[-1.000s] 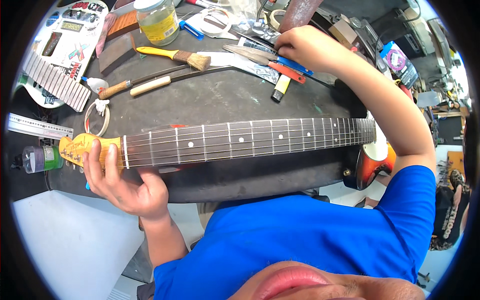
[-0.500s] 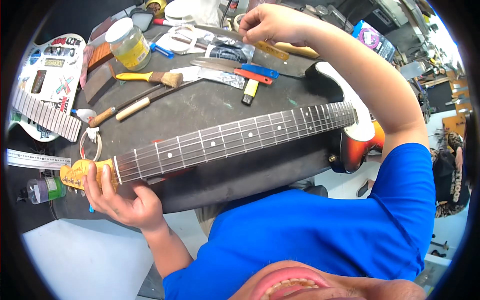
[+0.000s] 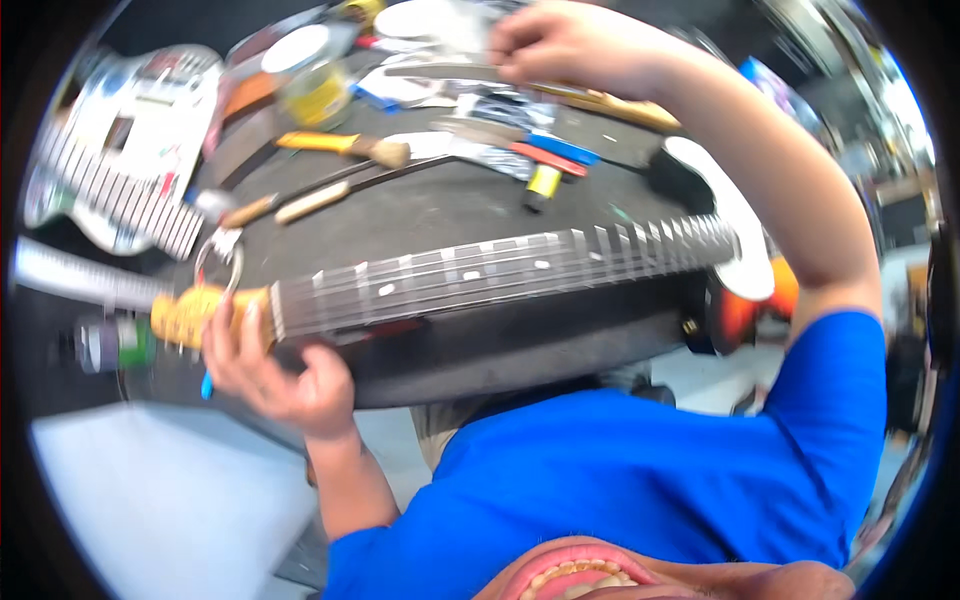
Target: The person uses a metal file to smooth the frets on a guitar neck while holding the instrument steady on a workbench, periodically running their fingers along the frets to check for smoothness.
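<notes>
An electric guitar (image 3: 510, 275) with a dark fretboard, white pickguard and sunburst body lies across the bench in front of me. My left hand (image 3: 280, 375) is at its yellowish headstock (image 3: 185, 315), fingers laid over the front and thumb near the lower edge of the neck. Up over the far tools, my right hand (image 3: 575, 50) is closed in a pinch. From its fingertips a long, thin grey metal blade (image 3: 440, 71) points left; motion blur hides its exact kind. My right forearm passes above the guitar's body.
Beyond the neck lie a yellow-handled brush (image 3: 345, 145), wooden-handled tools (image 3: 310, 202), blue- and red-handled tools (image 3: 563, 148) and a glass jar (image 3: 305, 80). Another white guitar body (image 3: 165, 100) with a loose fretted neck (image 3: 120, 190) is at left, near a ruler (image 3: 90, 275).
The whole view has shifted and blurred, with most things now further right. The blade at my right fingertips has swung nearly level. My left hand stays at the headstock.
</notes>
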The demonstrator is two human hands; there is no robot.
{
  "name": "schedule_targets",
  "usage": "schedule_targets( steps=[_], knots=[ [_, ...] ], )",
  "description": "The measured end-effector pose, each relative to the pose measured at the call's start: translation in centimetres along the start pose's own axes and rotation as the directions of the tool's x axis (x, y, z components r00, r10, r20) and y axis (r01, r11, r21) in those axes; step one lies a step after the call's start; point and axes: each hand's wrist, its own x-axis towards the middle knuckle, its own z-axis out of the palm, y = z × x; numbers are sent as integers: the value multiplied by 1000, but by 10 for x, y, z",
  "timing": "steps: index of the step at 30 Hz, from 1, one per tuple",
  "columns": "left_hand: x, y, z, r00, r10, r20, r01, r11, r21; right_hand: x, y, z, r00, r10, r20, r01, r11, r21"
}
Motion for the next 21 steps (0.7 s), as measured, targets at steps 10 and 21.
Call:
schedule_targets(
  steps=[10,21],
  knots=[
    [-10,-13,4,994,-31,-106,31,999,-8,-55,-100,81,798,-596,88,571,701,-428],
    [-9,-11,10,987,-74,-145,73,997,-13,-45,-123,109,667,-738,106,713,590,-379]
  ],
)
